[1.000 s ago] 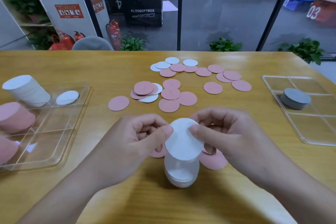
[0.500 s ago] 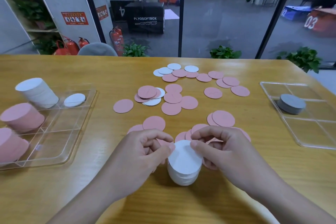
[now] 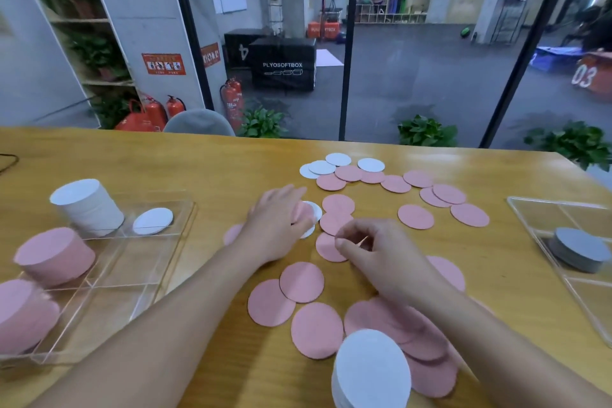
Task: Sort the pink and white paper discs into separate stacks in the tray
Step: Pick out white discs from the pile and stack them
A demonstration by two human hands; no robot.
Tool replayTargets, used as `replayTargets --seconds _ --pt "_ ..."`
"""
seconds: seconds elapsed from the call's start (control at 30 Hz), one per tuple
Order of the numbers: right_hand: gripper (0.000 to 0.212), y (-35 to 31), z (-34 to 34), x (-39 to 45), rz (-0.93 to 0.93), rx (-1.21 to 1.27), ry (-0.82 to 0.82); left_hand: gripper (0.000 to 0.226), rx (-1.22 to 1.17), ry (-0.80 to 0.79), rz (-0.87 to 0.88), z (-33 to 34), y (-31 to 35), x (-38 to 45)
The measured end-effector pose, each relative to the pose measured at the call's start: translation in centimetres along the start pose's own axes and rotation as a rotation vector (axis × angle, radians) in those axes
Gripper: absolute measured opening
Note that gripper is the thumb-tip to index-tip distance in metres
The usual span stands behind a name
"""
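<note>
We note left hand (image 3: 276,225) flat, fingers spread, resting on pink and white discs at table (image 3: 198,162) centre; no grip seen. Right hand (image 3: 371,252) beside it, fingers curled and pinched together over pink disc (image 3: 326,247); we cannot tell whether it holds anything. Loose discs (image 3: 415,216) scattered beyond hands. White stack (image 3: 371,371) stands on table near edge, beside overlapping pink discs (image 3: 301,281). Clear tray (image 3: 109,278) at left holds tall white stack (image 3: 86,207), single white disc (image 3: 153,221), pink stacks (image 3: 54,257). Second tray (image 3: 530,209) at right holds grey stack (image 3: 578,250).
</note>
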State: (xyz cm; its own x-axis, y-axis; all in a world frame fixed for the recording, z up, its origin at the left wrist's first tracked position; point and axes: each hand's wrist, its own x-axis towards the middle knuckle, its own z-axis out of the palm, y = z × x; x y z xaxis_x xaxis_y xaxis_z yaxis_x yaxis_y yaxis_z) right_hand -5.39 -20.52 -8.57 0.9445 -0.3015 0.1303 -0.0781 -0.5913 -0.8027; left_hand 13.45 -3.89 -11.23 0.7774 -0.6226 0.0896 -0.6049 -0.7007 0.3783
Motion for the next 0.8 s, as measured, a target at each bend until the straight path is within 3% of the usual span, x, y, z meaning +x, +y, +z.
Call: replayTargets --seconds 0.1,0.17,0.4,0.6,0.8 --pt "0.008 0.6 0.2 1.1 -0.024 -0.071 0.002 0.062 0.045 -0.068 -0.021 0.4 0.7 0.1" --pt "0.006 1.1 0.0 1.2 -0.042 -0.096 0.007 0.048 -0.018 -0.047 0.033 0.6 1.5 -1.1" --pt "0.005 2.8 -1.0 -0.6 -0.058 -0.131 0.058 0.041 -0.183 -0.047 0.207 2.2 4.0 -5.2" --pt "0.02 4.1 -0.6 -1.3 -0.109 -0.181 0.072 0.035 -0.546 0.075 0.1 -0.3 2.8 -5.8" --pt "0.018 4.6 -0.2 -0.6 -0.153 -0.295 0.112 0.042 -0.315 0.041 0.023 -1.2 -0.3 -5.6"
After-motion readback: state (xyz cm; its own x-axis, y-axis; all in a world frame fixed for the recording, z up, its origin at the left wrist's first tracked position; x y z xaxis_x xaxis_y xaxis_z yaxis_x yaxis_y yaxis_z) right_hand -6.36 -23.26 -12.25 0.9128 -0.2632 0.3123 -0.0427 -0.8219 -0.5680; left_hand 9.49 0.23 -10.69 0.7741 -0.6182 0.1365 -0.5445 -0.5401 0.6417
